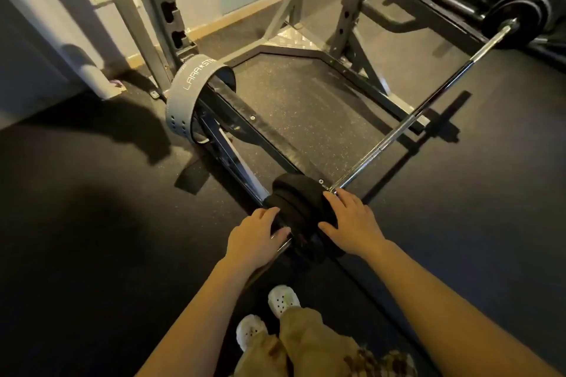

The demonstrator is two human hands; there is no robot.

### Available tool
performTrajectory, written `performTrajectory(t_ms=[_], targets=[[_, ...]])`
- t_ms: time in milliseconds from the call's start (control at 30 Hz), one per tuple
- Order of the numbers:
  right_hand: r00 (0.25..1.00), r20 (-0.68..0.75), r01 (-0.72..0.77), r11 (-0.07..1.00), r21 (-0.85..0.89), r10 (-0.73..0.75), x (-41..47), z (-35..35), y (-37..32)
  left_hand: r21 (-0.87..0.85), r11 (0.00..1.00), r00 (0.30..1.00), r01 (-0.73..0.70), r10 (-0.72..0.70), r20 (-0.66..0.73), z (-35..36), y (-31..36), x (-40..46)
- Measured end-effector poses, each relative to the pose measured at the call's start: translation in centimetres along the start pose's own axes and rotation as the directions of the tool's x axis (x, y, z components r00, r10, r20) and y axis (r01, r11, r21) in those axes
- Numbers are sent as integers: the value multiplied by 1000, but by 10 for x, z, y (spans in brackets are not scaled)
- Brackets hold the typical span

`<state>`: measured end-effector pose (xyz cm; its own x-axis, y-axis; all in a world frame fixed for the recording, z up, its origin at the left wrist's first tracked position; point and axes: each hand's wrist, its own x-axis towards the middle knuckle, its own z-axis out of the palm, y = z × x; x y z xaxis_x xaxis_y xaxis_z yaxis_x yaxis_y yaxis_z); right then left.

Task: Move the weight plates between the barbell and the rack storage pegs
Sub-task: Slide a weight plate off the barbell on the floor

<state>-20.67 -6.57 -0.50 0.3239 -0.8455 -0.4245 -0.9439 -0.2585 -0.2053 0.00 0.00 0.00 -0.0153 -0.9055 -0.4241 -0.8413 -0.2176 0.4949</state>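
Two bare hands are resting on a stack of black weight plates (pixel 298 211) at the near end of the barbell (pixel 407 119). The left hand (pixel 255 239) is lying against the outer face of the stack, at about 8 o'clock from it, with the fingers close together and bent over the plate edge; the thumb is touching the short chrome sleeve end that is sticking out below the plates. The right hand (pixel 352 223) is lying on the inner side of the stack, at about 3 o'clock from it, with the fingers a little spread and flat on the rubber, and the fingertips are reaching near the collar where the bar is meeting the plates. Whether the hands are gripping firmly or only pressing, I cannot tell.

The barbell is running from the plates toward 2 o'clock across the dark rubber floor (pixel 490 193), and at its far end another black plate (pixel 520 17) is sitting on it. The grey rack (pixel 159 9) is standing at 11 to 12 o'clock, with its base frame lying around a speckled mat. A grey lifting belt (pixel 186 95) is hanging looped around a low bar of the rack at 10 o'clock from the plates. At 6 o'clock, two white clogs (pixel 281 300) and tan trousers (pixel 306 346) are showing.
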Motion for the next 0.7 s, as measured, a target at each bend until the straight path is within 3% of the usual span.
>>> performTrajectory(t_ms=[233,367,533,700], targets=[[966,-256,25,979,203,29,41,37,-18,-110,990,996,87,-85,24,3,-4,50],[894,-447,52,984,168,29,47,50,-17,-237,957,984,168,-148,97,13,-6,78],[882,-471,72,986,152,9,51,54,-13,-433,864,949,257,-142,280,32,-19,93],[881,-473,97,985,144,-18,53,53,-12,-387,882,919,269,-116,376,27,-26,103]])
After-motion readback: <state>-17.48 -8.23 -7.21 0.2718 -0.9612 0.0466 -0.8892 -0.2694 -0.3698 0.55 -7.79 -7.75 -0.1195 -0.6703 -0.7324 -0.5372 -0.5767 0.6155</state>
